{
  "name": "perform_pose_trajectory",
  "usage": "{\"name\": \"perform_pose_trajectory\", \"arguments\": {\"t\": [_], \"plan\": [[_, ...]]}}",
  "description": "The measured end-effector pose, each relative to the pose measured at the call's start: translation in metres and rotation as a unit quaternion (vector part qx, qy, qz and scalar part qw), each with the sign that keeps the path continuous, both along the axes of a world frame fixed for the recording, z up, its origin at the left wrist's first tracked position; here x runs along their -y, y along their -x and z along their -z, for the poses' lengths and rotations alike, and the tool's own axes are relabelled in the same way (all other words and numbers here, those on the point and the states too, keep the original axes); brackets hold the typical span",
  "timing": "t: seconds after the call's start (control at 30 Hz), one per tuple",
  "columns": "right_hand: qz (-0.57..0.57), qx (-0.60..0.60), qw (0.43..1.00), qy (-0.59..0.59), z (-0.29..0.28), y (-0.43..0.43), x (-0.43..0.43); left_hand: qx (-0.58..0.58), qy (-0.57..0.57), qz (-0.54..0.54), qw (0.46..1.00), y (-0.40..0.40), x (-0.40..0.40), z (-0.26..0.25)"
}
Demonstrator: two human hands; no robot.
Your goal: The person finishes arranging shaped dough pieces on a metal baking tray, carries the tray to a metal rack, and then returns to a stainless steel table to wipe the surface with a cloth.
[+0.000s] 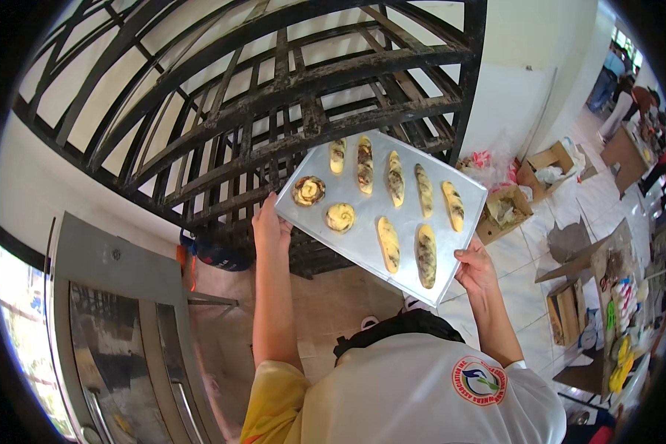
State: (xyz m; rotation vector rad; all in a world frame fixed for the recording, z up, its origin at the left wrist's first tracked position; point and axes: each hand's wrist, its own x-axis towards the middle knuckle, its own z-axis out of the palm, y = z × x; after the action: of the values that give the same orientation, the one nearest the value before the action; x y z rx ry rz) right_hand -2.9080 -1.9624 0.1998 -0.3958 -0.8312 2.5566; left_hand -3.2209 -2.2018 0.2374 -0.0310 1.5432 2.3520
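A shiny metal baking tray [361, 222] is held out in front of me, tilted in the view, with its far edge against or close to a black metal rack. My left hand [273, 223] grips its left corner, and my right hand [473, 265] grips its right side, thumb on the rim. Several elongated twisted pieces of dough with dark marbling lie on it, such as one long piece [426, 256]. Toward the left corner sit two round coiled ones, a darker coil [308, 191] and a yellow coil [340, 217].
The black metal rack [311, 77] spans the top. A grey oven-like metal cabinet [116, 288] stands at lower left. Cardboard boxes [502, 213] and plastic bags [491, 166] lie on the floor at right, beside a cluttered table [616, 299]. Other people [632, 105] are at the far right.
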Motion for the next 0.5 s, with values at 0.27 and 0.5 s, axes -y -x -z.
{"name": "perform_pose_trajectory", "arguments": {"t": [0.27, 0.5], "plan": [[0.048, -0.024, 0.998, 0.018, 0.007, 0.009, 0.038, 0.042, -0.188, -0.020, 0.981, -0.030, -0.010, 0.020], [0.087, -0.043, 0.995, 0.025, 0.023, 0.022, 0.058, -0.008, -0.161, 0.065, 0.985, -0.060, -0.016, 0.034]]}}
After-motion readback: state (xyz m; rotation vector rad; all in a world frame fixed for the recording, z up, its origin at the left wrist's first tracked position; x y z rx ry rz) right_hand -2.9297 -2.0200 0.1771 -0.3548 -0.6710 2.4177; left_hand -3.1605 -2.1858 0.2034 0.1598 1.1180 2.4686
